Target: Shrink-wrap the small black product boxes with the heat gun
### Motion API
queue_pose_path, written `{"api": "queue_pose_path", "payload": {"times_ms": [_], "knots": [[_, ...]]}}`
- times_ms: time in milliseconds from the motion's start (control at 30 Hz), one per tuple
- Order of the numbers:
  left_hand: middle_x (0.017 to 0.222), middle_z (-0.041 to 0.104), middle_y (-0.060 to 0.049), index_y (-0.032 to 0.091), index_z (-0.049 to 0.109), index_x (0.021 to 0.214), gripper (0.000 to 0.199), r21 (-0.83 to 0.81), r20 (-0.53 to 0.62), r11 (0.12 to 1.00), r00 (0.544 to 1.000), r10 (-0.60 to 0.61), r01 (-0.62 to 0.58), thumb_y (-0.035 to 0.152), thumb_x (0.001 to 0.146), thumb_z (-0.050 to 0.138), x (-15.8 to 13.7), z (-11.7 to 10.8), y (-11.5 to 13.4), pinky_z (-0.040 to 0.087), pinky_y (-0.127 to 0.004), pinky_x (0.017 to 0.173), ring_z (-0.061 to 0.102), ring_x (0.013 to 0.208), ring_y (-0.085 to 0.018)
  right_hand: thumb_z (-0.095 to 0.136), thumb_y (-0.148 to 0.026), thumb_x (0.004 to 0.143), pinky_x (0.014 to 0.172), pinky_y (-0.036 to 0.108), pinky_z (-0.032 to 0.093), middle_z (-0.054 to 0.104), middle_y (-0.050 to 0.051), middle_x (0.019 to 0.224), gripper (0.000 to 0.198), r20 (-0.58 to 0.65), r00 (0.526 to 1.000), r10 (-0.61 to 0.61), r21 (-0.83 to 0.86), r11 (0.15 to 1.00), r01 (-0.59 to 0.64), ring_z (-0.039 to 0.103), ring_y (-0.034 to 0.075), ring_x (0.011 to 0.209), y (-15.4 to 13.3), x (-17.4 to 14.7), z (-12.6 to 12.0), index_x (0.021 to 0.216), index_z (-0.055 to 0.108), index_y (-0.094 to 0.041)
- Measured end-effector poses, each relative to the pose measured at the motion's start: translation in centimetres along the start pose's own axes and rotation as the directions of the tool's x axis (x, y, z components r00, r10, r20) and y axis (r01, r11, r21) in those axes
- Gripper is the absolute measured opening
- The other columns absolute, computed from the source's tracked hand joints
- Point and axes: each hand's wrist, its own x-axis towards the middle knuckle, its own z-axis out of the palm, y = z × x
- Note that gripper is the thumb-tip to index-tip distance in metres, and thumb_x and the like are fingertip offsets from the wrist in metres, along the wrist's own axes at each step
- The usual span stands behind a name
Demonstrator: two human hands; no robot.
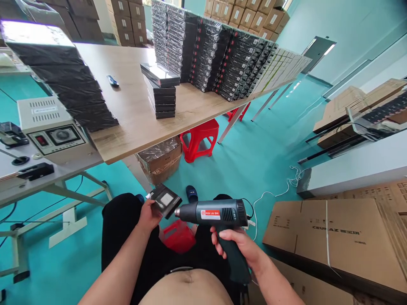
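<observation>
Above the lap [122, 228], left hand [149, 218] is pinching black box [164, 200], jutting beyond it — right hand [244, 245] is gripping heat gun [193, 212]

- I hold a dark, red-labelled heat gun [210, 212], roughly level.
- I hold a flat black box [164, 200], tilted, just beside the heat gun's nozzle [177, 212].

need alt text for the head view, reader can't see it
Seen from above, the right hand points a heat gun toward a small black box in the left hand. Beyond, stacks of dark boxes stand on a wood-topped table.
</observation>
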Motion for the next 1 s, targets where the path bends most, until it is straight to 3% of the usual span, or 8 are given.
{"api": "queue_pose_path", "payload": {"times_ms": [100,200,300,433,600,733,833,1000], "knots": [[0.070,0.064,-0.005,0.016,0.061,0.087,0.027,0.004,0.003,1.000,1.000,-0.013,0.013,0.014,0.064,0.048,0.1,-0.1,-0.2,0.056,-0.040,0.062,0.066,0.066,-0.024,0.058,-0.027,0.075,0.047,0.021,0.046,0.067,0.009,0.079,0.035,0.135,0.989,0.059,0.020,0.998,-0.062,0.063,0.014,0.057,0.3,-1.1,-1.2,0.104,0.064,-0.008],[0.071,0.063,-0.008,0.013,0.063,0.096,0.033,0.013,0.174,0.992,0.976,-0.130,0.129,0.022,0.068,0.050,-0.1,-0.3,0.1,0.054,-0.040,0.061,0.064,0.066,-0.024,0.058,-0.025,0.074,0.047,0.020,0.046,0.068,0.010,0.079,0.036,0.171,0.980,0.101,-0.009,0.995,-0.101,0.063,0.013,0.056,0.1,-1.5,-2.3,0.104,0.064,-0.006],[0.088,0.066,-0.014,0.011,0.058,0.119,0.049,0.126,0.427,0.938,0.836,-0.346,0.324,0.037,0.077,0.050,-0.2,-0.6,0.8,0.053,-0.040,0.064,0.065,0.075,-0.026,0.057,-0.024,0.075,0.046,0.020,0.047,0.068,0.009,0.079,0.034,0.137,0.986,0.094,-0.038,0.995,-0.089,0.064,0.014,0.056,-0.6,-0.7,-3.2,0.103,0.064,-0.007],[0.110,0.066,-0.017,0.017,0.052,0.129,0.050,0.276,0.502,0.841,0.677,-0.538,0.465,0.043,0.087,0.045,-0.1,-0.6,1.0,0.050,-0.047,0.079,0.064,0.100,-0.033,0.059,-0.027,0.076,0.047,0.019,0.048,0.067,0.007,0.079,0.028,-0.013,1.000,0.016,0.020,1.000,-0.016,0.063,0.012,0.059,-1.8,2.5,-2.5,0.099,0.064,-0.010],[0.113,0.066,-0.018,0.014,0.055,0.127,0.058,0.169,0.513,0.907,0.751,-0.416,0.386,0.054,0.086,0.045,-1.8,-0.1,0.4,0.045,-0.052,0.091,0.061,0.108,-0.034,0.062,-0.027,0.075,0.049,0.021,0.048,0.068,0.005,0.079,0.027,-0.063,0.996,-0.060,0.078,0.995,0.065,0.062,0.011,0.058,-3.0,6.3,1.8,0.096,0.064,-0.011],[0.092,0.072,-0.012,0.016,0.062,0.118,0.055,0.132,0.370,0.959,0.885,-0.284,0.252,0.058,0.085,0.047,-3.4,0.7,0.7,0.053,-0.047,0.082,0.068,0.092,-0.032,0.063,-0.025,0.074,0.049,0.023,0.049,0.069,0.007,0.078,0.029,0.258,0.966,0.011,-0.098,0.995,0.015,0.064,0.014,0.058,-3.7,5.3,3.3,0.098,0.065,-0.010],[0.090,0.073,-0.013,0.014,0.060,0.120,0.060,0.131,0.323,0.975,0.922,-0.214,0.180,0.060,0.085,0.046,-4.0,1.1,1.1,0.054,-0.045,0.079,0.069,0.086,-0.030,0.068,-0.023,0.068,0.048,0.022,0.048,0.069,0.007,0.076,0.030,0.381,0.910,0.162,-0.270,0.961,-0.058,0.063,0.014,0.056,-3.7,3.6,1.5,0.094,0.067,-0.008],[0.095,0.072,-0.016,0.015,0.057,0.124,0.065,0.169,0.248,0.971,0.946,-0.209,0.170,0.063,0.082,0.048,-4.3,0.5,0.8,0.054,-0.049,0.077,0.070,0.086,-0.033,0.061,-0.029,0.071,0.044,0.020,0.046,0.067,0.005,0.073,0.030,0.027,0.996,0.082,-0.081,0.994,-0.079,0.062,0.012,0.053,-1.1,3.0,-3.9,0.093,0.067,-0.010]]}}
